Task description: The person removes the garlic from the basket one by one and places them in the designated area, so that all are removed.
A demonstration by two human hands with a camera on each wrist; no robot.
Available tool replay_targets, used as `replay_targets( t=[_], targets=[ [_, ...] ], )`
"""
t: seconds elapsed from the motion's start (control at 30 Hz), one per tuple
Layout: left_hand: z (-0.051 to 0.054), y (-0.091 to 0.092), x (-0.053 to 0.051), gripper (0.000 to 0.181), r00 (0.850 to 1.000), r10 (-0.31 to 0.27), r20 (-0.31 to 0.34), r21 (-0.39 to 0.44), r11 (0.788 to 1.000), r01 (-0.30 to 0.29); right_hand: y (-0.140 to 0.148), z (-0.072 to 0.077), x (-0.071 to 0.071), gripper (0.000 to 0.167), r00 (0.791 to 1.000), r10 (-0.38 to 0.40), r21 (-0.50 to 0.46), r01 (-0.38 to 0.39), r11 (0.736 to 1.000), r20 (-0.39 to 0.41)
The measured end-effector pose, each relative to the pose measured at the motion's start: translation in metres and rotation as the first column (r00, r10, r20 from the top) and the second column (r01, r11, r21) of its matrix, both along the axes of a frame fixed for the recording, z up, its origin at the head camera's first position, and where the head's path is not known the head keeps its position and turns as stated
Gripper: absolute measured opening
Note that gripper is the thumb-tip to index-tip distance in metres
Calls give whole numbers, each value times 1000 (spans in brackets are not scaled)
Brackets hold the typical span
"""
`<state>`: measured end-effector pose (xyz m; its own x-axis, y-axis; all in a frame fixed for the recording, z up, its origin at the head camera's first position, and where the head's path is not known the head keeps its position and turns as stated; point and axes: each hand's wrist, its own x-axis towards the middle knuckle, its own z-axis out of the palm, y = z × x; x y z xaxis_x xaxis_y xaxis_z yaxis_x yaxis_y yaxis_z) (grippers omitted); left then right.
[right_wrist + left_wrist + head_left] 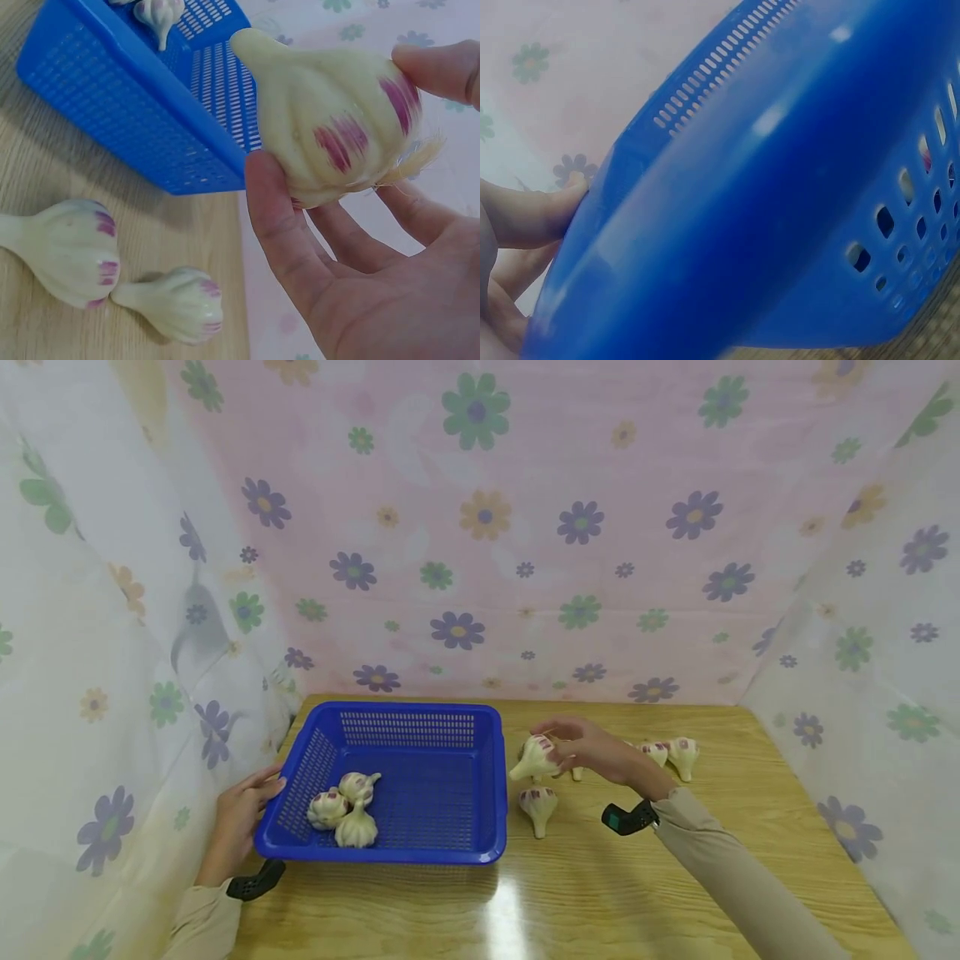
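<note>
A garlic bulb (536,758) with purple streaks is held by my right hand (596,753), just right of the basket and off the table. The right wrist view shows thumb and fingers around the bulb (330,124), its stem pointing at the basket. My left hand (240,810) grips the left rim of the blue plastic basket (495,785), thumb and fingers pinching the edge in the left wrist view. Inside the basket, three garlic bulbs (356,827) lie together at the left.
One garlic bulb (538,808) lies on the wooden table (600,893) beside the basket. More bulbs (683,757) lie behind my right hand and wrist, partly hidden. Flowered curtains (525,635) enclose the table at the back and both sides.
</note>
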<state>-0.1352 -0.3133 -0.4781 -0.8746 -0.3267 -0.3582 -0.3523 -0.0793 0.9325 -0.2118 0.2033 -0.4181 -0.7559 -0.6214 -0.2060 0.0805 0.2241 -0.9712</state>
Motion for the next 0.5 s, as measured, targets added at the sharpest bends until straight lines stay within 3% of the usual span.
replay_targets(
  t=[0.27, 0.5],
  targets=[
    [-1, 0, 1, 52, 1000, -27, -8, 5, 1000, 27, 13, -8, 4, 54, 1000, 3, 10, -3, 1000, -11],
    [-3, -2, 1, 51, 1000, -14, 3, 13, 1000, 14, 24, -17, 6, 57, 1000, 5, 27, -5, 1000, 7]
  ],
)
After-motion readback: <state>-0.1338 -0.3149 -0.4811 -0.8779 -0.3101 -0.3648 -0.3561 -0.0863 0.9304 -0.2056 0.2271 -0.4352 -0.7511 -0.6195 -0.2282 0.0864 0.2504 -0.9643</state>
